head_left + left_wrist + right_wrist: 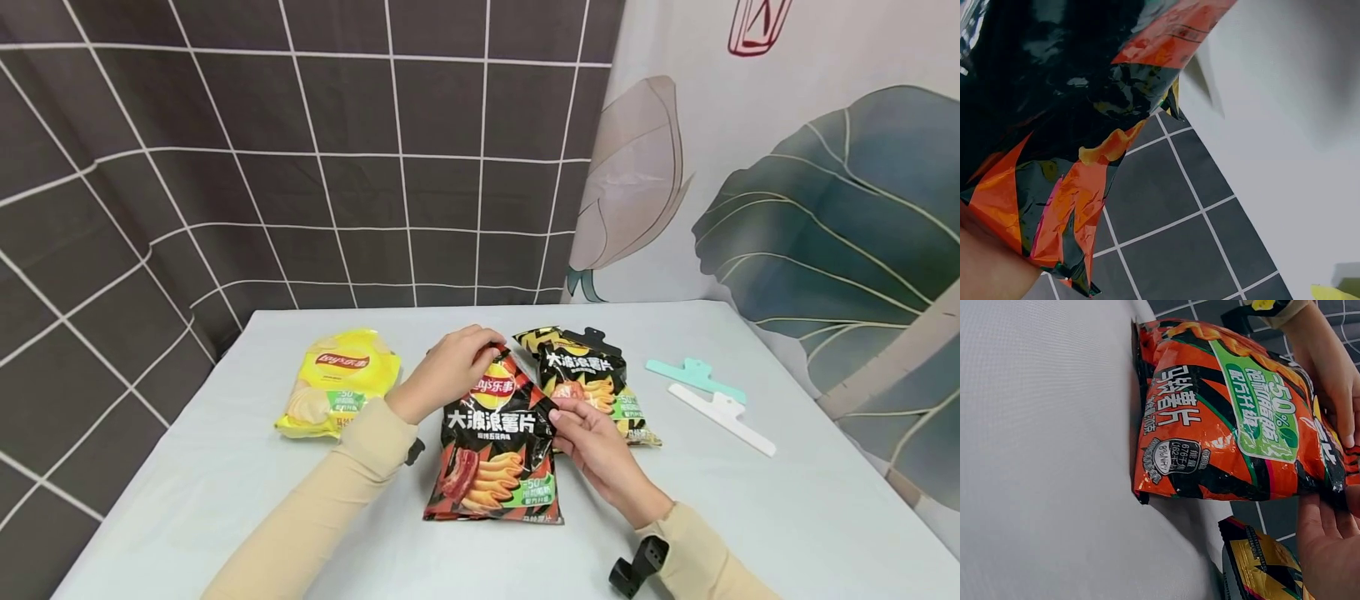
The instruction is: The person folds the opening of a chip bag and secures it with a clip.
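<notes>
A black and red bag of potato chips point(491, 454) stands at the middle of the table, its bottom edge close to the tabletop. My left hand point(452, 367) pinches its top near the upper left corner. With thumb and fingers, my right hand point(598, 450) grips the bag's right side just below the top. In the right wrist view the bag point(1210, 425) looks puffed out, with the right hand point(1334, 550) at its side. Seen from the left wrist, the crinkled bag point(1054, 106) covers much of the view, and the left hand point(997, 265) shows only in part.
Behind the right hand lies a black and gold chip bag point(566, 362) with a black sealing clip point(592, 341) at its top. A yellow chip bag point(333, 379) lies to the left. Two loose clips, teal point(693, 377) and white point(723, 417), lie at the right on the white table point(810, 517).
</notes>
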A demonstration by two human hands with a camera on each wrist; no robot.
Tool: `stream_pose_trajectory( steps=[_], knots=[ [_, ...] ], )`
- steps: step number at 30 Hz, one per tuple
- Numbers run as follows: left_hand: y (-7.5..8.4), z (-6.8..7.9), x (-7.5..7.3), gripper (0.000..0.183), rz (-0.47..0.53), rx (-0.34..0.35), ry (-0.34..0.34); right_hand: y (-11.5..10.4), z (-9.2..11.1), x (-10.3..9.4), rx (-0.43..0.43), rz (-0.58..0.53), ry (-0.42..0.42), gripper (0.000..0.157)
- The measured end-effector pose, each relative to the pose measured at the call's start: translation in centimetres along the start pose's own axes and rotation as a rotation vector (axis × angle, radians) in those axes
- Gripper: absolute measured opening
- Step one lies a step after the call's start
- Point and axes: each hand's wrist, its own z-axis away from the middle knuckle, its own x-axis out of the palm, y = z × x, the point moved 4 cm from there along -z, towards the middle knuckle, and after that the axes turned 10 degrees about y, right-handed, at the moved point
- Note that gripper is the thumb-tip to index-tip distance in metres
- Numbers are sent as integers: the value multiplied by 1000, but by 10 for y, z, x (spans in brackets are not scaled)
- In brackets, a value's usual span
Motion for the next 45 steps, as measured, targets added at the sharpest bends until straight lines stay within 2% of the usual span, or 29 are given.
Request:
stream_pose_trajectory(
  steps=[9,16,27,37,45],
  knots=[
    [-2,-1,0,19,97,-21,28,1,2,1,-43,47,93,30],
    [0,-1,-2,18,129,-28,37,1,2,0,-74,46,94,33],
    [2,0,-3,15,176,-31,40,1,2,-2,-112,33,95,22],
    [5,0,-3,18,198,23,50,-1,4,-4,-148,70,101,20],
    [4,0,-4,20,236,34,33,-1,4,-5,-172,69,95,19]
  ],
)
